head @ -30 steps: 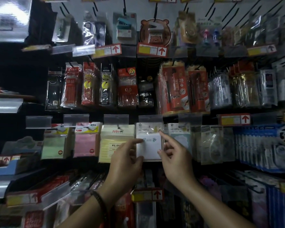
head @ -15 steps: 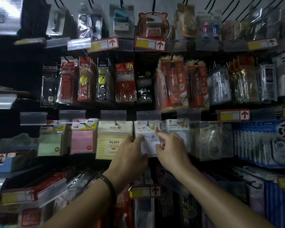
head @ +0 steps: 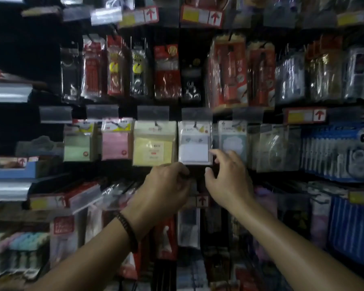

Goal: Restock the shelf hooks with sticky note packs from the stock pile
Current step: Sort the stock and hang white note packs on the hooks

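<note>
A white sticky note pack (head: 194, 143) hangs on a shelf hook in the middle row, between a yellow pack (head: 153, 143) and a pale blue pack (head: 232, 139). Green (head: 79, 141) and pink (head: 116, 141) packs hang further left. My left hand (head: 166, 183) is just below the white pack, fingers curled in, with nothing visible in it. My right hand (head: 227, 177) is at the pack's lower right corner, fingers spread, its index fingertip close to the pack's edge.
Pencil lead and pen packs (head: 227, 70) hang in the row above. Blue correction tape cards (head: 340, 152) hang at the right. Price tag holders (head: 197, 113) sit over each hook. More hanging goods (head: 187, 227) fill the row below my hands.
Both hands have let go of the white pack and dropped below it. The pack now hangs on its hook. The view has shifted downward.
</note>
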Action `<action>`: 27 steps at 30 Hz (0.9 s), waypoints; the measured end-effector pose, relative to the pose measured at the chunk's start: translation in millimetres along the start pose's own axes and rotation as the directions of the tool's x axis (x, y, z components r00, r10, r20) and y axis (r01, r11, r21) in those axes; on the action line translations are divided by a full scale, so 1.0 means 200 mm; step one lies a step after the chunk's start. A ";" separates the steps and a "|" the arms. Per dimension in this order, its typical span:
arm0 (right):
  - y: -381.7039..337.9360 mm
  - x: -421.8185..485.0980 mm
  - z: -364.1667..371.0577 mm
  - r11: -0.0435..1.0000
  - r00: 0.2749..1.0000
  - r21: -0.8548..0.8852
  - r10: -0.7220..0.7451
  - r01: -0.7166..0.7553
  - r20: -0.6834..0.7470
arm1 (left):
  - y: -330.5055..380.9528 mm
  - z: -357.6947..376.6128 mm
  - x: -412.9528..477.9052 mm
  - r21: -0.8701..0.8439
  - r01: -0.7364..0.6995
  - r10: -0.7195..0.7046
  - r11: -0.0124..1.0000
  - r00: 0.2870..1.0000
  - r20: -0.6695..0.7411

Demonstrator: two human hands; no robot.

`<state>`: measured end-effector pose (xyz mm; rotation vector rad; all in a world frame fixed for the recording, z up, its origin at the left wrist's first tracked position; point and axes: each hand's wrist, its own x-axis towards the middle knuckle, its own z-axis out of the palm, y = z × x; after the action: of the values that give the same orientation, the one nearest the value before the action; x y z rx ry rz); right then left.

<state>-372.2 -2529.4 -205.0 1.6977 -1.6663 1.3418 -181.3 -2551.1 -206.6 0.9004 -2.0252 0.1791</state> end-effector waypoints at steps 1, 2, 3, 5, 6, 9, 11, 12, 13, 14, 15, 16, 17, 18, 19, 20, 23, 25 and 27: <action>0.01 -0.06 0.01 0.999 0.999 0.000 -0.035 0.035 -0.025 | -0.01 0.00 -0.07 0.015 -0.009 0.009 1.000 1.000 0.008; 0.02 -0.13 0.01 0.997 0.996 0.018 -0.079 0.080 -0.041 | -0.03 0.00 -0.15 0.030 -0.018 0.016 0.999 0.999 0.038; 0.03 -0.20 0.03 0.991 0.992 0.054 -0.119 0.121 -0.043 | -0.04 0.01 -0.23 0.037 -0.018 0.015 0.999 0.997 0.080; 0.06 -0.35 0.05 0.975 0.985 0.138 -0.173 0.172 -0.007 | -0.08 0.05 -0.42 0.008 0.001 -0.002 1.000 0.982 0.187; 0.08 -0.43 0.07 0.968 0.981 0.174 -0.190 0.183 0.026 | -0.12 0.08 -0.53 -0.002 0.028 -0.026 1.000 0.968 0.248; 0.13 -0.76 0.16 0.953 0.956 0.268 -0.204 0.145 0.209 | -0.23 0.24 -0.88 0.023 0.055 -0.060 0.998 0.914 0.402; 0.21 -1.00 0.27 0.954 0.924 0.294 -0.168 0.064 0.344 | -0.31 0.37 -1.13 0.040 0.098 -0.104 0.994 0.853 0.512; 0.26 -1.13 0.34 0.955 0.895 0.296 -0.139 0.008 0.423 | -0.35 0.44 -1.26 0.045 0.121 -0.125 0.992 0.816 0.564; 0.31 -1.26 0.42 0.956 0.852 0.284 -0.092 -0.068 0.515 | -0.40 0.51 -1.38 0.052 0.153 -0.153 0.987 0.778 0.609; 0.37 -1.40 0.51 0.953 0.795 0.260 -0.034 -0.158 0.606 | -0.44 0.58 -1.50 0.063 0.196 -0.189 0.979 0.732 0.654; 0.42 -1.55 0.59 0.942 0.732 0.219 0.039 -0.254 0.680 | -0.48 0.65 -1.62 0.073 0.234 -0.217 0.970 0.683 0.698; 0.47 -1.69 0.67 0.923 0.668 0.177 0.106 -0.342 0.736 | -0.53 0.73 -1.72 0.085 0.260 -0.237 0.962 0.637 0.734; 0.52 -1.82 0.75 0.901 0.596 0.124 0.168 -0.417 0.785 | -0.56 0.79 -1.81 0.099 0.284 -0.256 0.954 0.594 0.763; 0.57 -1.95 0.83 0.875 0.515 0.060 0.225 -0.479 0.827 | -0.59 0.86 -1.90 0.115 0.307 -0.274 0.945 0.547 0.791; 0.60 -2.08 0.90 0.851 0.434 -0.011 0.278 -0.524 0.857 | -0.62 0.93 -1.99 0.132 0.327 -0.290 0.936 0.499 0.817; 0.64 -2.20 0.98 0.828 0.369 -0.069 0.321 -0.557 0.872 | -0.65 0.99 -2.07 0.153 0.349 -0.307 0.925 0.446 0.841; 0.73 -2.53 1.21 0.762 0.223 -0.212 0.423 -0.612 0.878 | -0.76 1.18 -2.27 0.207 0.420 -0.356 0.883 0.315 0.880; 0.77 -2.70 1.35 0.726 0.121 -0.305 0.470 -0.616 0.874 | -0.81 1.30 -2.35 0.233 0.457 -0.382 0.858 0.265 0.885; 0.80 -2.84 1.49 0.700 0.058 -0.374 0.509 -0.608 0.859 | -0.83 1.39 -2.40 0.242 0.493 -0.398 0.836 0.241 0.885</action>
<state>-318.8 -2504.7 -863.6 2.1449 -3.3092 0.4673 -94.0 -2540.8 -778.7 1.7577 -2.5677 -0.9906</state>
